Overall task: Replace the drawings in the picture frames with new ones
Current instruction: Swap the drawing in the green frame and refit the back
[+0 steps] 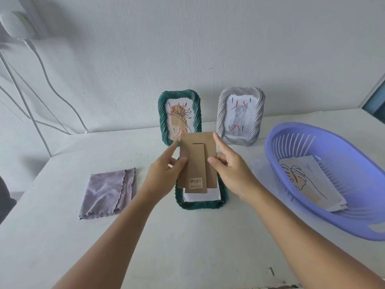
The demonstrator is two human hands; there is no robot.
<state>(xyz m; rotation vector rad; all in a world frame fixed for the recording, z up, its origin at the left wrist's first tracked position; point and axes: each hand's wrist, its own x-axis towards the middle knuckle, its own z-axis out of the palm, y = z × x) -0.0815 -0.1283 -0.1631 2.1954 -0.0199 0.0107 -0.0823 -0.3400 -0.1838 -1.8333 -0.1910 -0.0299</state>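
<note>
I hold a brown cardboard backing board [198,161] with a stand flap and a barcode sticker, raised over a green frame [201,204] that lies face down on the table. White paper [201,196] shows inside that frame. My left hand [164,174] grips the board's left edge, and my right hand [231,170] grips its right edge. Behind, a second green frame [179,116] with a plant drawing stands against the wall. A grey frame [240,115] with a cat drawing stands to its right.
A purple plastic basket [291,184] at the right holds loose drawings [308,182], a leaf sketch on top. A folded lilac cloth [108,192] lies at the left. The white table [187,243] meets the wall behind the frames; white cables hang at the far left.
</note>
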